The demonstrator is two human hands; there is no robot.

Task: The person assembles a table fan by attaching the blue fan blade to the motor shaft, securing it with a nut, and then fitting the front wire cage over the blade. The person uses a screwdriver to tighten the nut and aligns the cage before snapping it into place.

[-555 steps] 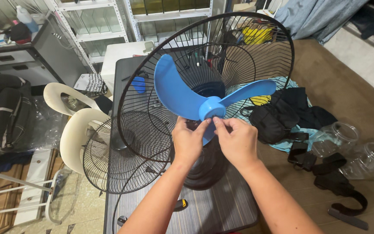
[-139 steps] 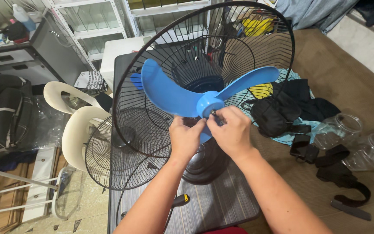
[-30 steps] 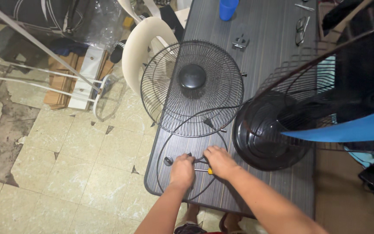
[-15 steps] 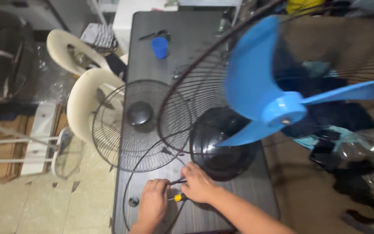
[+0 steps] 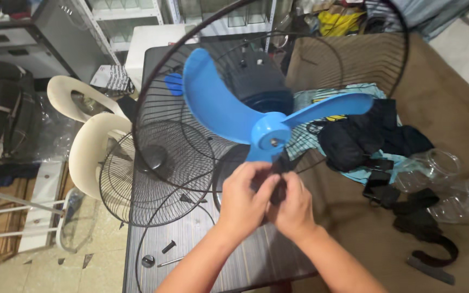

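A blue three-bladed fan blade (image 5: 218, 108) sits on its hub (image 5: 270, 134) inside the black wire rear grille (image 5: 149, 87) of a table fan. Just below the hub, my left hand (image 5: 247, 199) and my right hand (image 5: 295, 210) are pressed together. Both close around a dark tool handle (image 5: 279, 183) that pokes up between them. The rest of the tool is hidden by my fingers. The fan's black round base (image 5: 222, 172) is mostly behind my hands.
The loose front grille (image 5: 131, 184) lies on the dark table (image 5: 191, 244), with a screw (image 5: 168, 247), a round nut (image 5: 147, 261) and a wire ring nearby. Cream chairs (image 5: 88, 154) stand left. Black bags (image 5: 354, 138), straps and clear jars (image 5: 432, 168) lie right.
My hands have come up from the table's near edge, where they picked up a screwdriver, to just under the fan hub. The view has swung back onto the fan.
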